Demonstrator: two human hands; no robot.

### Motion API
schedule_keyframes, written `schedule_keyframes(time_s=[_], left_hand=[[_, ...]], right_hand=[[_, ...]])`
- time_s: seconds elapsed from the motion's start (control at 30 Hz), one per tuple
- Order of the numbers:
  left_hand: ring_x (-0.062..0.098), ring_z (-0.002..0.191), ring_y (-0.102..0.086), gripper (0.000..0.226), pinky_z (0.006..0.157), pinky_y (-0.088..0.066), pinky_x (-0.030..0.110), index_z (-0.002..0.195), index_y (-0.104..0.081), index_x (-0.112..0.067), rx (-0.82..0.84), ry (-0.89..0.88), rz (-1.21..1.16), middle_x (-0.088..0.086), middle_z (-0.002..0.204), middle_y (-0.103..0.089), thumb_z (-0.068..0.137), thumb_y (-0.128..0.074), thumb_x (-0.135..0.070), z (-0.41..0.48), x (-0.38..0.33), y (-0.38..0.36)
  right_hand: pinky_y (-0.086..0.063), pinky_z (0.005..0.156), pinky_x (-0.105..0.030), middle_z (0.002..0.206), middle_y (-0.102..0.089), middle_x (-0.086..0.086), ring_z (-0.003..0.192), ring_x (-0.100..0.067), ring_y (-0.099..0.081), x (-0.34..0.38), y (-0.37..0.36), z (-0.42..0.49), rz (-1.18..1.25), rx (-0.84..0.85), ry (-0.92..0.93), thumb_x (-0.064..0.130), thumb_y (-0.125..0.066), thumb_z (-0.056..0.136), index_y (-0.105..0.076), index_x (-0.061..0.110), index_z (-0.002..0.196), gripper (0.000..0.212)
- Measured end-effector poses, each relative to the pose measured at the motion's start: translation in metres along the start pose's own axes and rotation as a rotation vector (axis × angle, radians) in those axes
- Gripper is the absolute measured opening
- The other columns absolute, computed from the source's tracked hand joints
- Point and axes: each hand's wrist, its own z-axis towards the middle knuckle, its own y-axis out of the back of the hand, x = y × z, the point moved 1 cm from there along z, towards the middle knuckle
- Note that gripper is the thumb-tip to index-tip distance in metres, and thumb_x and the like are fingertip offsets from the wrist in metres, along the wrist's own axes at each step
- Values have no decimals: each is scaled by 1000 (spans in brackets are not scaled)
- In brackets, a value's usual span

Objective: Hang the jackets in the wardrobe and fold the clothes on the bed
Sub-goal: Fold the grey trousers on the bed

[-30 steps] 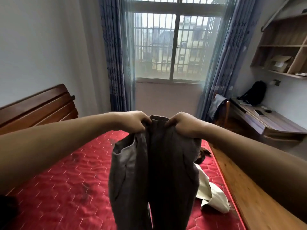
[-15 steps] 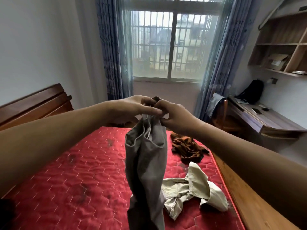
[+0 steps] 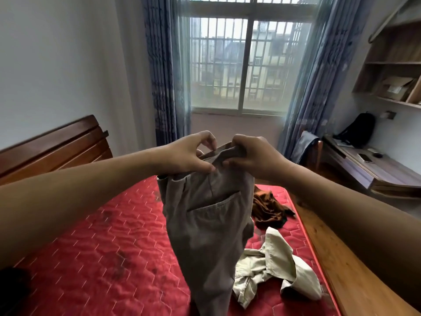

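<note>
The trousers (image 3: 209, 224) hang in the air over the bed (image 3: 91, 247), held up by the waistband alone. That band runs across the short gap between the two grips, and everything else drops below them. The left hand (image 3: 189, 153) pinches the band's left end, thumb in front and curled fingers over the top edge. The right hand (image 3: 255, 156) has its fingers wrapped round the right end, bunching the cloth there. The two hands are close together, nearly touching at the thumbs.

The trousers are grey-brown with a faint ribbed weave. A slanted pocket opening crosses the cloth just under the hands, and a second pocket edge shows at the left side. The legs hang together as one narrow column that runs out of the bottom of the view.

On the red quilted mattress behind, a crumpled brown garment (image 3: 266, 208) lies near the far right corner. A cream garment (image 3: 273, 270) lies rumpled nearer, just beside the hanging legs.
</note>
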Motion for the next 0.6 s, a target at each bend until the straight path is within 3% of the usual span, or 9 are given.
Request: schedule_keyframes(time_s=[0.1, 0.2, 0.33, 0.4, 0.5, 0.6], left_hand=[[16, 95, -67, 29, 85, -57, 29, 107, -61, -21, -35, -181, 223, -4, 115, -52, 85, -80, -26, -18, 9, 12], [17, 104, -59, 21, 91, -53, 25, 100, -64, -29, -44, -285, 395, -9, 114, -49, 83, -76, -35, -39, 21, 22], [14, 102, -60, 20, 86, -58, 34, 101, -70, -29, 62, -198, 445, -11, 113, -50, 85, -72, -41, -46, 34, 28], [12, 103, -62, 19, 86, -57, 37, 105, -73, -26, 104, -159, 473, -10, 113, -55, 88, -74, -34, -42, 41, 29], [12, 105, -64, 16, 88, -57, 36, 108, -76, -25, 147, -136, 433, -8, 112, -61, 91, -73, -26, -39, 45, 24], [8, 101, -65, 16, 88, -55, 34, 105, -76, -23, 218, -114, 509, -9, 106, -66, 92, -71, -32, -36, 46, 16]], right_hand=[[-40, 60, -33, 72, -56, 6, 68, -15, -52, -9, 4, -2, 13, -30, -4, 35, -79, 85, -54, 19, 83, 30], [-40, 59, -34, 72, -55, 8, 68, -13, -50, -22, 7, -5, 27, -52, -31, 35, -79, 87, -53, 20, 82, 31], [-40, 59, -35, 70, -55, 7, 67, -17, -51, -32, 9, -9, 49, -113, -26, 33, -82, 85, -54, 17, 84, 33], [-40, 58, -34, 70, -55, 7, 65, -15, -49, -33, 9, -10, 46, -128, -16, 33, -83, 84, -54, 16, 84, 33], [-43, 59, -36, 72, -57, 5, 65, -14, -49, -35, 7, -14, 40, -137, -9, 33, -82, 84, -56, 16, 85, 32], [-45, 59, -35, 74, -58, 5, 67, -14, -51, -38, 6, -18, 40, -135, 0, 32, -82, 85, -57, 16, 86, 30]])
